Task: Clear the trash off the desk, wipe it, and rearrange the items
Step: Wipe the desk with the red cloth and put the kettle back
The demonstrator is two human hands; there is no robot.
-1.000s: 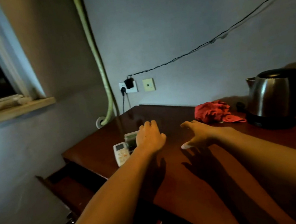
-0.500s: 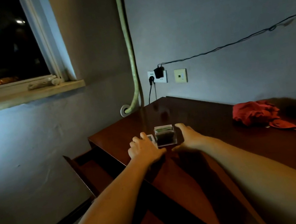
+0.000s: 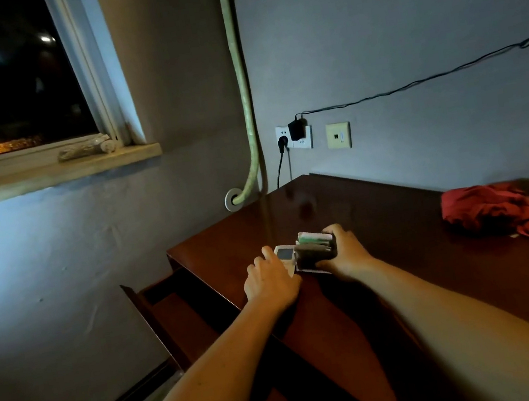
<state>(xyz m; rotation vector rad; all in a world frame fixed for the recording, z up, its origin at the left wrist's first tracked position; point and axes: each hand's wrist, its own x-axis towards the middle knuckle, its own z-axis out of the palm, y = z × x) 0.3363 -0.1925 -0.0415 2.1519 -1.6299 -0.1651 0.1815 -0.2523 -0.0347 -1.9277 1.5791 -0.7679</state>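
Note:
A dark red wooden desk (image 3: 400, 248) fills the right of the head view. Near its left edge stands a small clear box of packets (image 3: 315, 249). My right hand (image 3: 344, 252) grips the box from the right, fingers over its top and thumb at the front. Beside it lies a white remote control (image 3: 285, 254), mostly under my left hand (image 3: 269, 278), whose fingers rest on it. A crumpled red cloth (image 3: 487, 210) lies at the desk's far right.
An open drawer (image 3: 177, 313) juts out from the desk's left side below my left arm. A wall socket (image 3: 295, 137) with plugs and a cable sits behind the desk, beside a green hose (image 3: 243, 100). A window sill (image 3: 46, 174) is at the left.
The view has swung left, taking the kettle out of frame. My right hand came over and closed round the box; my left hand settled on the remote.

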